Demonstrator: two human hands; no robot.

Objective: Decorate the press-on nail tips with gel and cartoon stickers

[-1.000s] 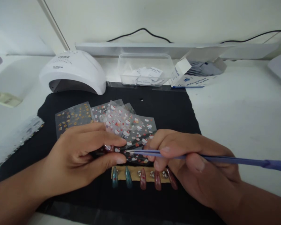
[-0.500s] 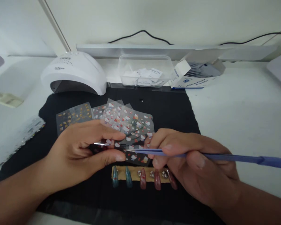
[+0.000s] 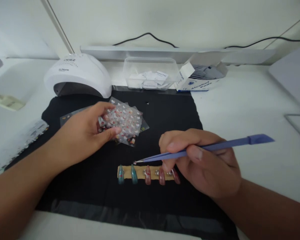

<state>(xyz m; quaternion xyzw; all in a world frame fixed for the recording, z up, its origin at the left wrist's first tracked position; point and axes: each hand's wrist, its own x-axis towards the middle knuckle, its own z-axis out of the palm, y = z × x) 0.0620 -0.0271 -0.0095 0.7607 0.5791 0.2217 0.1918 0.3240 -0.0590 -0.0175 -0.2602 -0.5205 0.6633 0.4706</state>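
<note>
My left hand is at the left edge of a stack of clear nail sticker sheets with small red and white prints, its thumb on top of them and its fingers curled at the edge. In my right hand is a pair of blue tweezers, held like a pen, with a tiny piece at the metal tips. Those tips hover just above a tan strip carrying several long pointed press-on nails. The teal nail is nearest to them; a reddish nail stands farther right.
A black mat covers the middle of the white table. Behind it stand a white nail lamp, a clear plastic box of small packets and an alcohol pads box. On the left lie a clear packet and a small bottle.
My left hand has moved up and left with the sticker sheet, onto the stack. My right hand has drawn the tweezers away from the sheet, the tips now over the nail strip.
</note>
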